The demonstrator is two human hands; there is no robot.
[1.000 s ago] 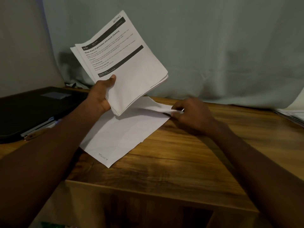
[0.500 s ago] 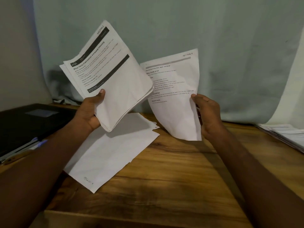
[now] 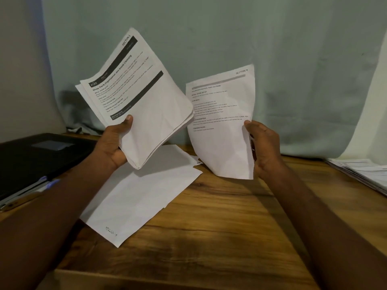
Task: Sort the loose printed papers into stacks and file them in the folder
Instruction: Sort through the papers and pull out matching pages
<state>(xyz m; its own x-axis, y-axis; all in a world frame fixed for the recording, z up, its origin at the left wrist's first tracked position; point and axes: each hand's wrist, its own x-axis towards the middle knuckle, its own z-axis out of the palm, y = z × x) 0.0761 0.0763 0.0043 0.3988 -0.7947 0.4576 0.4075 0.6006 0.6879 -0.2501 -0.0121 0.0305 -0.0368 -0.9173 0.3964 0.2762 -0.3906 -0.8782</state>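
The left hand grips a sheaf of printed papers above the wooden table, thumb pressed on the top page, which is marked "Section 1". The right hand pinches a single sheet marked "Section 4" by its right edge, raised over the table's far side. Face-down sheets lie flat on the table beneath the sheaf. A black folder, apparently closed, rests at the table's left end; another paper stack sits at its right end.
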